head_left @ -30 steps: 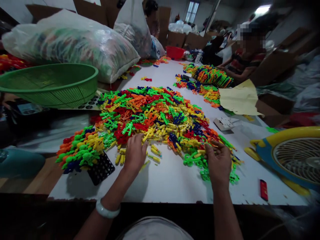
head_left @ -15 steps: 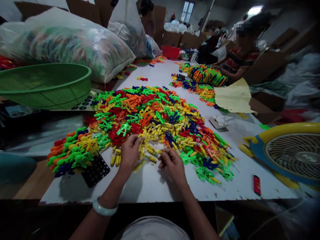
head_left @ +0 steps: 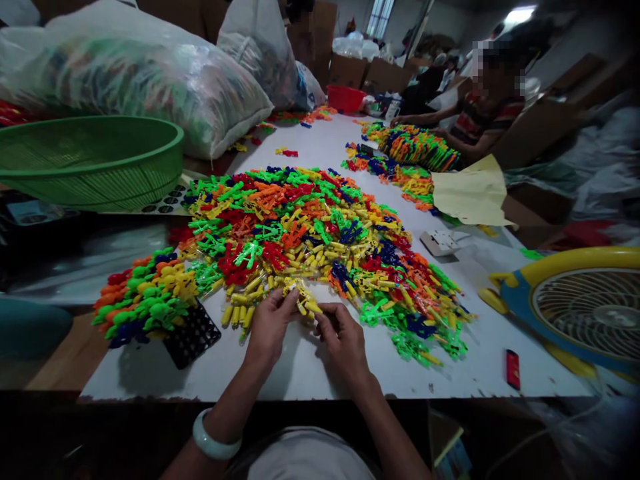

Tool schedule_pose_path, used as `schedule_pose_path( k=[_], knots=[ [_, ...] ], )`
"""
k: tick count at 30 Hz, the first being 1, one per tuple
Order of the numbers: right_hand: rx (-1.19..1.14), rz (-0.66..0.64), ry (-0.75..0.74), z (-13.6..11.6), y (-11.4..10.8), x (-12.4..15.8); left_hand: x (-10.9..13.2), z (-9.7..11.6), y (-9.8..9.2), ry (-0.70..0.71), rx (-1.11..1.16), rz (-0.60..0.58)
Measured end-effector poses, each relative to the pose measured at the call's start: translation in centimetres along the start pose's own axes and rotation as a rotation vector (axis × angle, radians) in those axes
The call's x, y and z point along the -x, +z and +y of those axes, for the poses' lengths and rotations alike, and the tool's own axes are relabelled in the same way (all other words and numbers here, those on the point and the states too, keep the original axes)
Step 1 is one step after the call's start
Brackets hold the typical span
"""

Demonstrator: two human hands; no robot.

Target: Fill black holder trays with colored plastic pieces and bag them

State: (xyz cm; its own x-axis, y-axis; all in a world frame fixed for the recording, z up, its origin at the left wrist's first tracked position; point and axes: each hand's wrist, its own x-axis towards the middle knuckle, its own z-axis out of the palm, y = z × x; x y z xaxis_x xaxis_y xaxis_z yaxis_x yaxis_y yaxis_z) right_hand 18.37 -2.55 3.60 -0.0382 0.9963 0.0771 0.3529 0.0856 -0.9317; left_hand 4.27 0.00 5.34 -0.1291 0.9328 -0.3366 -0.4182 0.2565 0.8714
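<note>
My left hand [head_left: 273, 325] is closed, thumb and fingers pinching a yellow plastic toy figure [head_left: 296, 291] just above the table. Close beside it, my right hand [head_left: 343, 338] is closed too, its fingertips on a small yellow tube [head_left: 312, 307] that meets the figure. How the two pieces join is too small to make out. Beyond both hands spreads a heap of toy figures [head_left: 270, 230] in green, red, orange, blue and yellow, mixed with yellow tubes. More yellow tubes [head_left: 235, 315] lie left of my left hand.
A black perforated tray [head_left: 196, 340] stands at left, with stacked coloured figures [head_left: 145, 297]. A green basket [head_left: 100, 160] and filled clear sack [head_left: 150, 80] are behind it. On the right are a fan [head_left: 585, 300], red lighter-like object [head_left: 513, 369] and power socket [head_left: 440, 242]. Another person [head_left: 483, 117] sits across.
My left hand has moved right and nearer me, bringing the yellow figure to the tube at my right fingertips. My hands are now close together. The other person's arm has reached out.
</note>
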Motion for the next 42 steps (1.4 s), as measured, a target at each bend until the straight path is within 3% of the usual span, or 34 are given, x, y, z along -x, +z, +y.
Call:
schedule_pose_path(
  k=[7, 12, 14, 19, 22, 25, 27, 29, 30, 32, 34, 37, 39, 42],
  knots=[
    [-0.127, 0.099, 0.1, 0.0, 1.1, 0.5, 0.8, -1.5, 0.6, 0.138, -0.006, 0.041],
    [-0.102, 0.169, 0.036, -0.1, 1.5, 0.8, 1.5, -2.4, 0.5, 0.283, -0.244, 0.18],
    [-0.142, 0.198, 0.031, -0.3, 2.0, 0.7, 1.7, -2.3, 0.3, 0.295, -0.232, 0.195],
    [-0.533, 0.06, 0.284, -0.2, 2.8, -0.9, 0.8, -1.9, 0.6, 0.019, 0.177, 0.121],
    [-0.536, 0.018, 0.299, 0.2, 1.0, -1.6, 0.5, -1.4, 1.0, -0.059, 0.17, 0.061],
    [-0.326, 0.24, 0.17, 0.7, -3.7, -1.8, 0.6, -0.1, 0.0, 0.042, 0.005, -0.005],
    [-0.027, 0.566, 0.024, 1.4, -7.0, -2.1, 0.6, 1.0, -1.6, 0.213, -0.234, 0.044],
    [0.311, 0.753, -0.126, 2.1, -8.9, -2.5, 0.6, 1.7, -3.4, 0.404, -0.587, 0.132],
    [0.416, 0.738, -0.199, 2.2, -9.0, -2.6, 0.5, 1.7, -4.1, 0.482, -0.769, 0.168],
    [0.48, 0.522, -0.299, 2.3, -7.3, -2.6, 0.3, 1.2, -4.7, 0.591, -1.048, 0.194],
    [0.484, 0.236, -0.33, 1.9, -4.0, -2.6, 0.3, 0.2, -4.5, 0.64, -1.17, 0.156],
    [0.648, -0.031, -0.321, 1.0, 1.0, -3.1, 0.4, -1.3, -3.4, 0.674, -1.214, 0.078],
    [0.792, -0.142, -0.295, 0.4, 3.2, -3.6, 0.5, -1.7, -3.0, 0.686, -1.224, 0.075],
    [0.984, -0.193, -0.249, -0.1, 4.6, -4.2, 0.3, -1.5, -3.4, 0.7, -1.228, 0.119]
  ],
)
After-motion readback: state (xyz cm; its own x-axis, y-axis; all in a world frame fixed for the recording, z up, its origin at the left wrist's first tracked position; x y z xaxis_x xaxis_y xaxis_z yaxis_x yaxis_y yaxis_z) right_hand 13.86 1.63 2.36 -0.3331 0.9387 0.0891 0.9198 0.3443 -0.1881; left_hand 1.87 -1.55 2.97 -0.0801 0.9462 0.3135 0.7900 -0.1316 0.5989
